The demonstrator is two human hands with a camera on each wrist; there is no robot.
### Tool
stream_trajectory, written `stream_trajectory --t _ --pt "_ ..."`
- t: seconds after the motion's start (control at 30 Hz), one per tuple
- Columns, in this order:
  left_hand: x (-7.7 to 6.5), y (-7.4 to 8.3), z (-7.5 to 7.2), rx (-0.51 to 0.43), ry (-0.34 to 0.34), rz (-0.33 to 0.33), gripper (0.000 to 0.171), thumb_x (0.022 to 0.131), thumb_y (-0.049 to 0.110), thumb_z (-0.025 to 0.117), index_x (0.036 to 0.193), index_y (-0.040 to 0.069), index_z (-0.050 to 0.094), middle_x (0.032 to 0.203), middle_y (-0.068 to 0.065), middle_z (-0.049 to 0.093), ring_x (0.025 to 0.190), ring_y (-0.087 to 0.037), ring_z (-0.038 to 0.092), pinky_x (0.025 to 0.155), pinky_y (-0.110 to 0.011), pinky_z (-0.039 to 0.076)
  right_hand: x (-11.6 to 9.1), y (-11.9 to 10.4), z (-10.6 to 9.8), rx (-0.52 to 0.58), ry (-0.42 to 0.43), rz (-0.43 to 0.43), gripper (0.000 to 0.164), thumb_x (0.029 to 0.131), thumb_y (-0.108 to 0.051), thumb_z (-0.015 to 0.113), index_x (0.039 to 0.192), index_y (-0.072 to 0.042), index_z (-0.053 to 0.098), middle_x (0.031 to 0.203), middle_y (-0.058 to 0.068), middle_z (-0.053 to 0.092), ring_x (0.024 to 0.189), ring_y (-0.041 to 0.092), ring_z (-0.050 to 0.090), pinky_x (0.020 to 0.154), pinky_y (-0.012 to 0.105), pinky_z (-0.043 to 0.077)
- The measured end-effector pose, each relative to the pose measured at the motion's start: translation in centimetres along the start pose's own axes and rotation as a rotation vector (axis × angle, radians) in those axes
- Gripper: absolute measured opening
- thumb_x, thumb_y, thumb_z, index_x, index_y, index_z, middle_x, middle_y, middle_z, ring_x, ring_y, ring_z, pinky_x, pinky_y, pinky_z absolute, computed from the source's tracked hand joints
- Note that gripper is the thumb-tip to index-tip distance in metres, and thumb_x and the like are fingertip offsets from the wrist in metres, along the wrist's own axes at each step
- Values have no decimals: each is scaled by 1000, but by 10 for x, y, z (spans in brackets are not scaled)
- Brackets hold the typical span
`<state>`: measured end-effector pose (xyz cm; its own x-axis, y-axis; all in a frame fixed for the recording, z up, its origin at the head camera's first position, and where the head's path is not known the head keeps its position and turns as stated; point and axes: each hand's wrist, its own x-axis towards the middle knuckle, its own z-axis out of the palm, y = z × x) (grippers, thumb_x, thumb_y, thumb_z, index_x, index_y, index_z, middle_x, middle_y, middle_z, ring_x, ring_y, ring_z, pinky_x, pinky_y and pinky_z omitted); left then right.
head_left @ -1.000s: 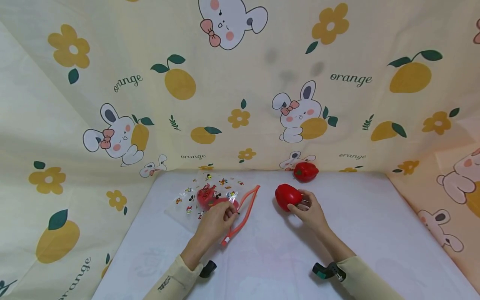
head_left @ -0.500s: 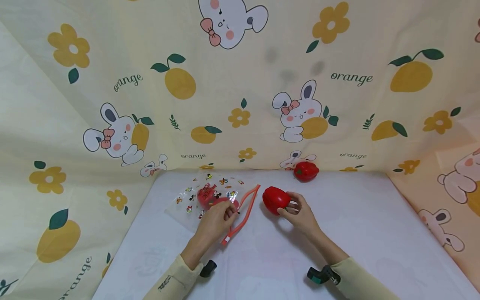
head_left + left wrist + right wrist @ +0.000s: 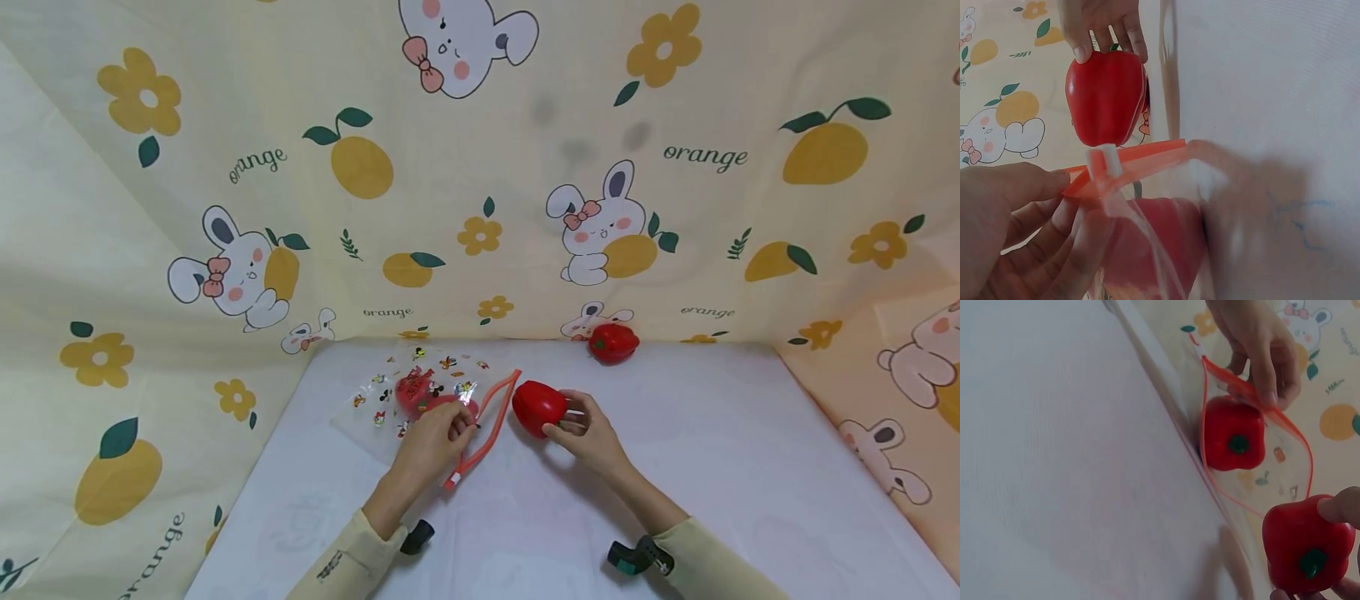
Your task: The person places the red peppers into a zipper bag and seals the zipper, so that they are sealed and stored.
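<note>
My left hand [image 3: 433, 440] pinches the orange-red rim of a clear zip bag [image 3: 489, 447] printed with small cartoon figures. The bag lies on its side with its mouth gaping to the right. Inside, close to the mouth, is a red bell pepper [image 3: 1221, 434]; deeper in, another red item [image 3: 411, 393] shows through the plastic. Just right of the mouth, my right hand [image 3: 594, 435] holds a second red bell pepper [image 3: 538, 408] between thumb and fingers. Its green stem [image 3: 1313, 562] faces my wrist. In the left wrist view this pepper [image 3: 1107, 97] appears right by the rim.
Another red bell pepper [image 3: 613, 344] lies at the back edge of the white table [image 3: 712, 450], against the printed cloth backdrop [image 3: 480, 167]. The cloth also rises along both sides of the table.
My right hand has carried its bell pepper leftward and slightly toward me, up to the bag's mouth. The left hand and the bag have stayed in place.
</note>
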<state>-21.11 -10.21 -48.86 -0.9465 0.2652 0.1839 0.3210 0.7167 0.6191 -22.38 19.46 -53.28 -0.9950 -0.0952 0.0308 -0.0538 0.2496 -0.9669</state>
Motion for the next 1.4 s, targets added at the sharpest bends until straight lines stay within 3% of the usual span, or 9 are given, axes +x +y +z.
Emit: stream_trajectory --t 0.7,0.97,1.17,1.4 --pt "0 1 2 28 31 14 16 96 15 82 101 21 68 90 9 63 78 -7 57 69 -20 52 1 -8 30 -10 -34 -38 68 96 -16 82 153 -5 47 142 23 58 121 37 67 100 38 59" --pt "-1 4 2 53 29 3 18 96 15 82 108 19 70 92 9 64 79 -8 58 69 -19 52 5 -8 39 -36 -9 -37 69 95 -19 84 152 -6 48 142 21 60 116 34 68 95 42 61" --pt "-1 3 3 74 39 39 17 97 15 81 109 20 71 92 10 64 79 -7 57 69 -19 52 8 -8 45 -53 24 -51 66 94 -17 84 149 -4 50 142 22 61 111 33 70 92 39 62" --pt "0 3 3 77 28 33 19 97 14 81 112 21 73 93 9 64 79 -8 57 69 -20 53 12 -8 54 -60 48 -72 64 94 -17 84 147 -3 51 134 22 63 110 35 68 87 36 62"
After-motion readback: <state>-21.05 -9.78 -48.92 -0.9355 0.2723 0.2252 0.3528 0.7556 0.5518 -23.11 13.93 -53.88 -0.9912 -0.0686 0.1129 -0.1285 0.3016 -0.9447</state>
